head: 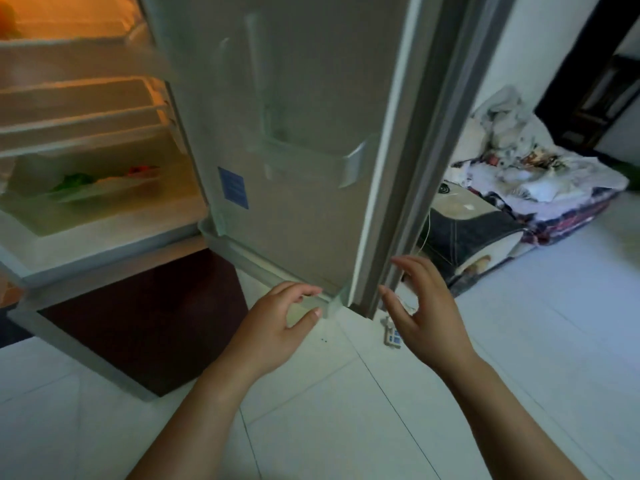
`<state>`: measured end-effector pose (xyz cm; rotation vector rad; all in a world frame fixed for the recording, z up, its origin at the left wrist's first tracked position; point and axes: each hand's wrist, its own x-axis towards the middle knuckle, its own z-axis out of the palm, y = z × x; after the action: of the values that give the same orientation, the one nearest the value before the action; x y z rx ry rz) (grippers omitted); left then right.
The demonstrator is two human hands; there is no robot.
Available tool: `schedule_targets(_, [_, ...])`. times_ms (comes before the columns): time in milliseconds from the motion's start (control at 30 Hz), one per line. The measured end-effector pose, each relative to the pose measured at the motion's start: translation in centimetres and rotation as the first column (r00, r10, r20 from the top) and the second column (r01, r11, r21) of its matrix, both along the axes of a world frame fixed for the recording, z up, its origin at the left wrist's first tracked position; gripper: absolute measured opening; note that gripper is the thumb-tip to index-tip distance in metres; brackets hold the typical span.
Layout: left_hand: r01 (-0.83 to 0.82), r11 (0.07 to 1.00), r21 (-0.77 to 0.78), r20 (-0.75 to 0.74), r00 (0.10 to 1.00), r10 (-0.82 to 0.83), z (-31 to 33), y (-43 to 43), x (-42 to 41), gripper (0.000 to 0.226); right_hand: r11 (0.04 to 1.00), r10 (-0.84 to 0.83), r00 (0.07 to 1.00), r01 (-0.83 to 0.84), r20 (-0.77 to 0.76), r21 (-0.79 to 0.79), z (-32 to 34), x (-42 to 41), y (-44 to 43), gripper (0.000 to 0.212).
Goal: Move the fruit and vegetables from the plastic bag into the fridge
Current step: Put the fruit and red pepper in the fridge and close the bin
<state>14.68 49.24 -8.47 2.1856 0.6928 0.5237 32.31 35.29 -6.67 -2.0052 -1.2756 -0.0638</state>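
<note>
**Produce in the fridge, both hands empty, bag out of sight**

The fridge [114,258] stands open, its door [304,168] swung wide toward the camera. Some produce is already inside. Something green [74,180] and something red [140,169] lie in the bottom drawer [104,220], and an orange fruit [7,15] sits on the top shelf at the frame's edge. All three are too blurred to name more closely.

The left hand [277,323] and the right hand [426,313] hover on either side of the door's lower corner. Each has loosely curled fingers and carries nothing. Whether either touches the door cannot be told.

The bag is not in view, so whether it holds more cannot be checked. With produce stowed and both hands at the door edge, the loading looks largely or wholly done. Closing the door seems the likely remaining step, unless another trip to the bag is needed.
</note>
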Motion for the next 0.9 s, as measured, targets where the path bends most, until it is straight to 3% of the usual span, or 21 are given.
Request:
schedule_targets(100, [0.042, 0.999, 0.029, -0.029, 0.999, -0.041, 0.2, -1.5, 1.2, 0.032, 0.996, -0.053, 0.998, 0.055, -0.019, 0.071, 1.0, 2.2, -0.2, 0.05])
schedule_targets(333, [-0.035, 0.998, 0.055, -0.078, 0.996, 0.04, 1.1, -2.9, -0.2, 0.025, 0.998, -0.022, 0.991, 0.031, -0.135, 0.06, 2.1, 5.9, 3.1, 0.084])
schedule_targets(633, [-0.117, 0.988, 0.097, -0.094, 0.988, 0.126, 1.5, -2.9, -2.8, 0.03, 0.996, -0.022, 0.962, 0.045, -0.272, 0.08, 1.7, 7.3, 5.0, 0.098])
schedule_targets(900, [-0.12, 0.991, 0.066, -0.076, 0.989, 0.125, 1.0, -2.4, -4.5, 0.031, 0.993, -0.061, 0.966, 0.084, -0.252, 0.083, 1.2, 3.1, 4.0, 0.102])
